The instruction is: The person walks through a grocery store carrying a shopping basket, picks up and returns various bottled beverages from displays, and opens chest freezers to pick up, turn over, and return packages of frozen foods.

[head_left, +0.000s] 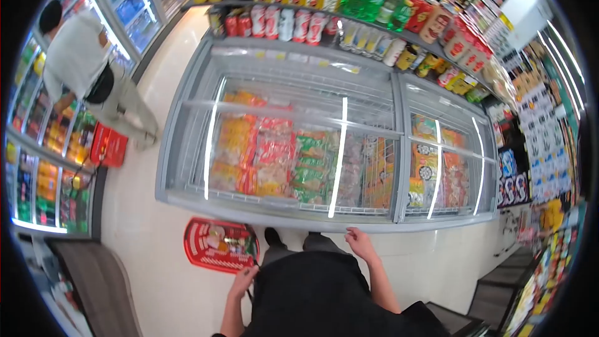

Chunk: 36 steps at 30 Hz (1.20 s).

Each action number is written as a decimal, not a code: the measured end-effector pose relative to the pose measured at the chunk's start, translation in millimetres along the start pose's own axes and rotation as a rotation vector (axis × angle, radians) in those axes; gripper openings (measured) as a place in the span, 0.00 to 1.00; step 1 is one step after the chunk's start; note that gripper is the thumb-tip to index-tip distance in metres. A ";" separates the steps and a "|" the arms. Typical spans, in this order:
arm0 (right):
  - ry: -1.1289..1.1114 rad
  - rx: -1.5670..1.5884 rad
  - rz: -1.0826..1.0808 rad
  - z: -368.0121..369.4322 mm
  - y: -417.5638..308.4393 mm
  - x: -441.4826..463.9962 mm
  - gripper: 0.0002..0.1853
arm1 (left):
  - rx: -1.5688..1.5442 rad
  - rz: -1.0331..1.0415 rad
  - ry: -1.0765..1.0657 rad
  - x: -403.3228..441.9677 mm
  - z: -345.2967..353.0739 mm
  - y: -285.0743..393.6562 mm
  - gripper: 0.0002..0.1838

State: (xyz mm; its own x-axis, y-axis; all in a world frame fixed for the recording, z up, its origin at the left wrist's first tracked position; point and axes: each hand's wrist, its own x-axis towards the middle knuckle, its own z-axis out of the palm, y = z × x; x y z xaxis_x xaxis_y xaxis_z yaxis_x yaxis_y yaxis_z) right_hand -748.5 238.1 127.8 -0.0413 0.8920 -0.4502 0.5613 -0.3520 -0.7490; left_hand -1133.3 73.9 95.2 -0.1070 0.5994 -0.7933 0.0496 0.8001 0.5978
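Note:
My left hand (244,279) is closed around the dark handle of a red shopping basket (191,244), which is beside my legs near the floor. Several small packaged goods lie in the basket, too small to name. My right hand (361,243) is held out by the front edge of a chest freezer (287,217), holding nothing, its fingers loosely bent and apart; whether it touches the edge I cannot tell. Under the freezer's glass lids lie frozen food bags (272,159) in yellow, red and green packs.
Drink bottles and cans fill the shelf (299,6) behind the freezer. At left, a person (78,65) stands by glass-door fridges (47,196) with another red basket (108,146). Stocked shelves (541,137) line the right side. Pale floor (159,274) surrounds me.

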 end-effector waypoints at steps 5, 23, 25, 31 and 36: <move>0.092 -0.002 -0.025 -32.7 -26.6 21.2 0.17 | -0.051 -0.178 -0.068 20.8 -0.1 6.9 0.25; 0.527 0.084 -0.729 -304.3 -339.3 355.3 0.14 | 0.374 1.261 0.315 215.0 132.5 497.8 0.18; 0.613 -0.083 -0.801 -320.8 -391.0 366.9 0.17 | 0.373 1.288 0.277 191.6 148.1 596.4 0.21; 0.845 -0.157 -0.815 -351.8 -493.4 451.1 0.32 | 0.315 1.413 0.130 201.5 194.1 773.9 0.28; 0.939 -0.148 -0.693 -355.4 -522.5 479.4 0.31 | 0.337 1.410 0.183 221.9 197.9 781.3 0.29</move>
State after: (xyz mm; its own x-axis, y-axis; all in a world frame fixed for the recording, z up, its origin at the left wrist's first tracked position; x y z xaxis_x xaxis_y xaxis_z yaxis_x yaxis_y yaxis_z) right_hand -767.8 950.6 476.2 0.2146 0.7609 0.6124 0.7514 0.2720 -0.6012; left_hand -921.7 836.9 363.4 0.1052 0.8838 0.4559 0.4406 -0.4524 0.7754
